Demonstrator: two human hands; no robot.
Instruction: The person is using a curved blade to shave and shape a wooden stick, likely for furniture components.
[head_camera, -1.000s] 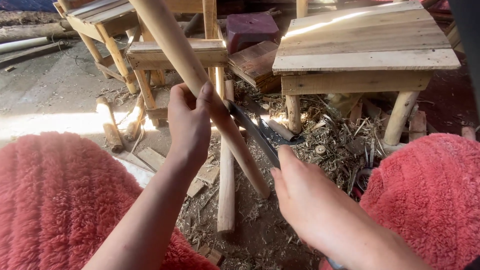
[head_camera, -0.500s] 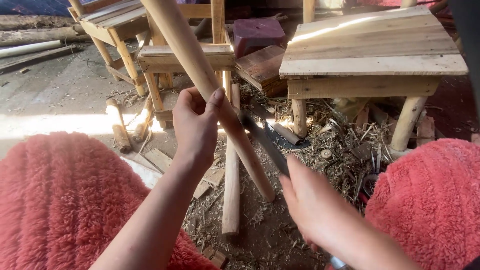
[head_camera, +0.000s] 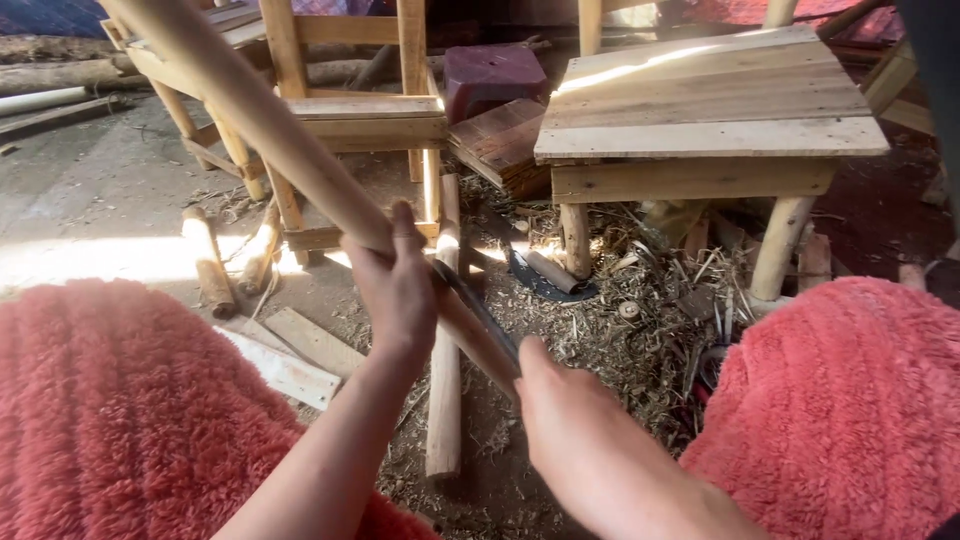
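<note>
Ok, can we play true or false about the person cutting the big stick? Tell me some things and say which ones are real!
1. The left hand grips the long wooden pole. True.
2. The right hand holds a hammer. False: it holds a dark blade laid against the pole.
3. The wooden stool on the right has a flat plank top. True.
4. The ground is covered in green grass. False: it is bare dirt, strewn with wood shavings and offcuts.
5. The person's knees are covered in fluffy red fabric. True.
</note>
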